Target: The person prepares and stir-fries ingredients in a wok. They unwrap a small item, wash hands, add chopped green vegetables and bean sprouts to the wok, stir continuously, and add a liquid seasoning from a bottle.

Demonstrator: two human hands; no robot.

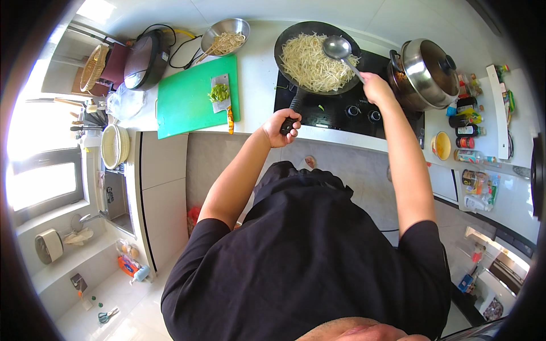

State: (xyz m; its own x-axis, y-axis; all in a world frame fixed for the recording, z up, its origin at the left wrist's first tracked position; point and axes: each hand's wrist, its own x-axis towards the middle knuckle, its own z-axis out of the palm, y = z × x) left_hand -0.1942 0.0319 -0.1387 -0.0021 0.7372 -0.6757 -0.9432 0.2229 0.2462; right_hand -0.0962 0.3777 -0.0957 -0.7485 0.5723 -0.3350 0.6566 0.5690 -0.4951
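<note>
My left hand [283, 128] is wrapped around the black handle of a wok [279, 47], which stands on the black gas hob [337, 111]. Pale bean sprouts [309, 64] fill the wok. In my right hand [375, 88] is the handle of a metal ladle [337, 47], its bowl resting over the right side of the sprouts. Left of the wok lies a green cutting board [187, 100], and on it a cleaver [221, 79] with a patterned handle carries chopped green vegetable [219, 92] on its blade.
Behind the board is a steel bowl [239, 26] of noodles with chopsticks. A dark rice cooker [147, 59] stands to the left. Right of the wok stands a lidded steel pot [428, 74], with a yellow bowl [440, 145] and several bottles beyond. A sink [117, 200] lies at left.
</note>
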